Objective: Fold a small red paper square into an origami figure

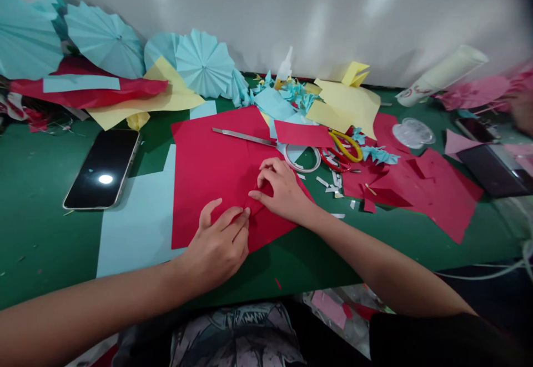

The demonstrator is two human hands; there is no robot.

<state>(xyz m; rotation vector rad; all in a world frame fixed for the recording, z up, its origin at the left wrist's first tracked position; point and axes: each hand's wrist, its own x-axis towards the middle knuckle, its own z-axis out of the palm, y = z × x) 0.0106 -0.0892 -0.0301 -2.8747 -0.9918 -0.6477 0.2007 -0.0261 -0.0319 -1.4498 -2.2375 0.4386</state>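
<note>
Large red paper sheets (208,172) lie in front of me, overlapping a light blue sheet (133,228) on the left. Just above the red sheets, both hands meet at a small red paper piece (255,205), which looks folded and blends into the red below. My left hand (222,240) pinches its near left edge with the fingertips. My right hand (281,190) has its fingers curled and closed at the far right edge of the same piece. Part of the piece is hidden by the fingers.
A phone (104,170) lies at left. Behind the hands are a utility knife (244,136), a white tape roll (303,166) and scissors (347,147). Blue paper fans (204,67), a glue bottle (285,67) and yellow paper (350,103) line the wall. Red scraps (437,189) lie right.
</note>
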